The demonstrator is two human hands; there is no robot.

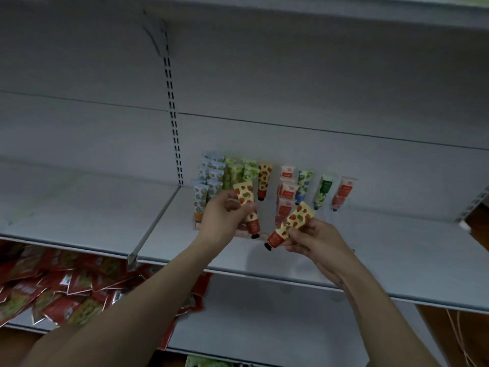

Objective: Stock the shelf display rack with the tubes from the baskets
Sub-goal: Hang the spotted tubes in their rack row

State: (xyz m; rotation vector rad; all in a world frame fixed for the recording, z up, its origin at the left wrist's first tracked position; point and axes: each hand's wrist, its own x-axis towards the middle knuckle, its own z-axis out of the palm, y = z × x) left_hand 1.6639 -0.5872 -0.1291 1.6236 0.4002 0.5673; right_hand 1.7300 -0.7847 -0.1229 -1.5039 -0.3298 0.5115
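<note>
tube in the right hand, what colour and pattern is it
Cream-yellow with red strawberries and green patches, red lower end, dark cap: the tube held by the right hand, head view.

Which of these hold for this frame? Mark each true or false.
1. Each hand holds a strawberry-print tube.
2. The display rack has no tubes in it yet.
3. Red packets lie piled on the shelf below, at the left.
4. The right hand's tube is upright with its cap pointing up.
1. True: the left hand grips one strawberry-print tube and the right hand pinches another.
2. False: the display rack already holds several rows of tubes, among them blue tubes and green tubes.
3. True: the red packets lie piled there.
4. False: it is tilted, with the cap pointing down and to the left.
</note>
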